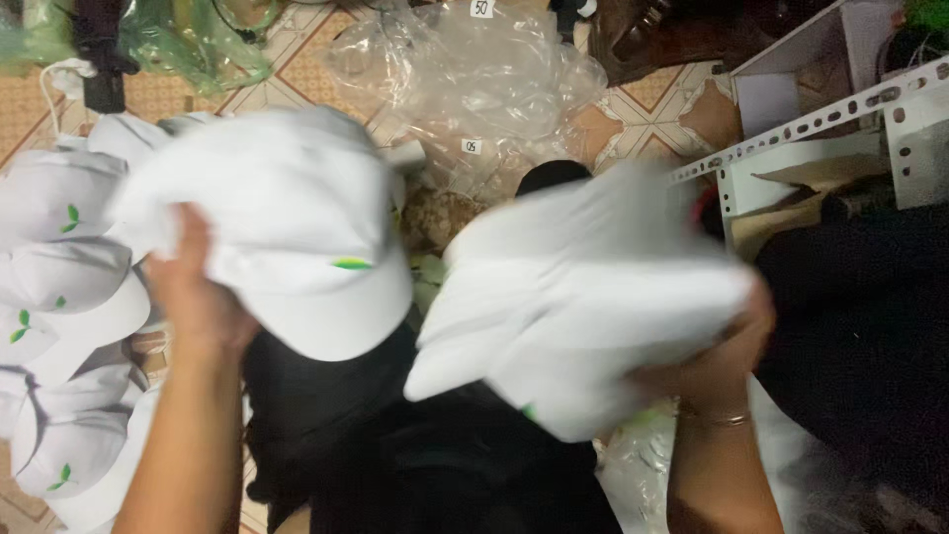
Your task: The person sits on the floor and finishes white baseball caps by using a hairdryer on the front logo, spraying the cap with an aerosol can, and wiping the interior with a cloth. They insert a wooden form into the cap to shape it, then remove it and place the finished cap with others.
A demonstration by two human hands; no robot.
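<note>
Left hand: the left hand (198,297) is raised in front of the body, gripping a white cap (287,227) from underneath; the fingers are tucked into the fabric and mostly hidden, so they look closed on it, with only the back of the hand and the wrist showing
Right hand: the right hand (717,361) clutches a second cap (583,297), or perhaps a small bunch of them; this side is badly blurred, so I cannot tell how the fingers sit beyond their being buried in white cloth
Why held so: each hand has its own load, kept well apart and up off the floor, which reads to me as sorting or separating caps one from another
Left cap: white, brim pointing down and to the right, a small green and yellow mark on the front near the brim; the crown looks soft and a little crumpled
Right cap: white too, creased and smeared by motion, with a touch of green at its lower edge
Stack: a pile of matching caps (59,326) lies at the left, nested one over another, each with a little green leaf mark
Floor: patterned tiles (643,109) with clear plastic bags (484,69) heaped beyond the hands
Right side: a white perforated metal bar (820,119) slants across the corner, just beside the right arm
</note>
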